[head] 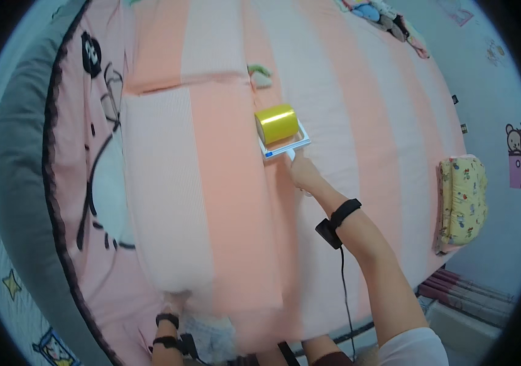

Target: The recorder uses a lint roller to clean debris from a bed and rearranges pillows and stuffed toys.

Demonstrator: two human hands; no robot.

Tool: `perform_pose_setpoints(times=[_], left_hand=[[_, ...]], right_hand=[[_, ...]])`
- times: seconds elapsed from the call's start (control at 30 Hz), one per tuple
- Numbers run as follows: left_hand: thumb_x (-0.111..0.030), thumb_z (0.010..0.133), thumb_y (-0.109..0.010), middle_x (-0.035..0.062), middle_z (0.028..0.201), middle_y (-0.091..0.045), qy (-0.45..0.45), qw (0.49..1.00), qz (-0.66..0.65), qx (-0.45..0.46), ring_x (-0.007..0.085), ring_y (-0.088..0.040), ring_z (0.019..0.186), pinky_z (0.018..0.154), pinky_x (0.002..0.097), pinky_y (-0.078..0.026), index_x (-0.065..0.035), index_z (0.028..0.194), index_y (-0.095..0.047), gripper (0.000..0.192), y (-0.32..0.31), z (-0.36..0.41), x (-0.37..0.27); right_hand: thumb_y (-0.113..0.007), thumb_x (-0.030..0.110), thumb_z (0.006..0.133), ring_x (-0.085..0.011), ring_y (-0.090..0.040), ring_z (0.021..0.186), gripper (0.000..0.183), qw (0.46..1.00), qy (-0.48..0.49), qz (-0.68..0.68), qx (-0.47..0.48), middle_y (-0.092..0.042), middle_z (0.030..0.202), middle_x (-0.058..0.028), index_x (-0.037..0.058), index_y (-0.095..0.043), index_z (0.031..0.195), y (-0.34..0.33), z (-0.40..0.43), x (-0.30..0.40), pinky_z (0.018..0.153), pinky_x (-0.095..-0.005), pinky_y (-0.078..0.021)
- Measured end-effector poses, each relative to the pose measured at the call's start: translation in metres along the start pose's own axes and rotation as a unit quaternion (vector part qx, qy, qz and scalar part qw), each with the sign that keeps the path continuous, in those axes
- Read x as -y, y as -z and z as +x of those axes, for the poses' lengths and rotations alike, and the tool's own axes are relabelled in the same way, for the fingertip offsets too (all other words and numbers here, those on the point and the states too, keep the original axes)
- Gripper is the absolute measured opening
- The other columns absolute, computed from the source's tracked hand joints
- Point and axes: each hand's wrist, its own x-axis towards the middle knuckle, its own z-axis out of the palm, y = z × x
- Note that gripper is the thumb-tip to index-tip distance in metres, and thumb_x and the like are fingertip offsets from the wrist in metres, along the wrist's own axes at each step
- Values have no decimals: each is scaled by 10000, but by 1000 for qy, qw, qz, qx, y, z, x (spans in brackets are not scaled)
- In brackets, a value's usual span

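My right hand (305, 174) is closed around the white handle of a lint roller with a yellow adhesive roll (277, 123). The roll is at the right edge of a folded pink-and-white striped blanket (237, 196), over the striped bedding (329, 137). At the lower left, my left hand (178, 299) touches the near left corner of the folded blanket; its fingers are blurred and partly hidden by the cloth, so its grip cannot be made out. Both wrists wear black straps with small black devices.
A green and white item (260, 77) lies beyond the roller. A yellow patterned pillow (464, 201) sits at the bed's right edge, with soft toys (379, 18) at the far right. A grey padded edge (22, 183) borders the left side. A black cable (345, 283) hangs from my right wrist.
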Motion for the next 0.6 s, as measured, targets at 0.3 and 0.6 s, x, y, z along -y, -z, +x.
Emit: perform_pose_setpoints(times=[0.3,0.6], left_hand=[[-263,818,-636,40,976,-578,176,748,-640,27,202,-545,900,789,332,-471,-46,1113,-523,383,-72,-91,-66],[-265,880,-540,17,1094,-518,-271,937,-40,-216,128,-496,1003,861,302,-397,-88,1118,-543,297,92,-168,-178]], right_hand=[[-421,413,878,-434,-565,860,481,983,-100,-85,131,-574,970,-262,29,-411,1167,3,-263,-187,741,-518,-444],[-494,406,862,-391,-602,644,409,942,59,-241,228,-608,713,-193,24,-475,1007,77,-355,-276,579,-478,-477]])
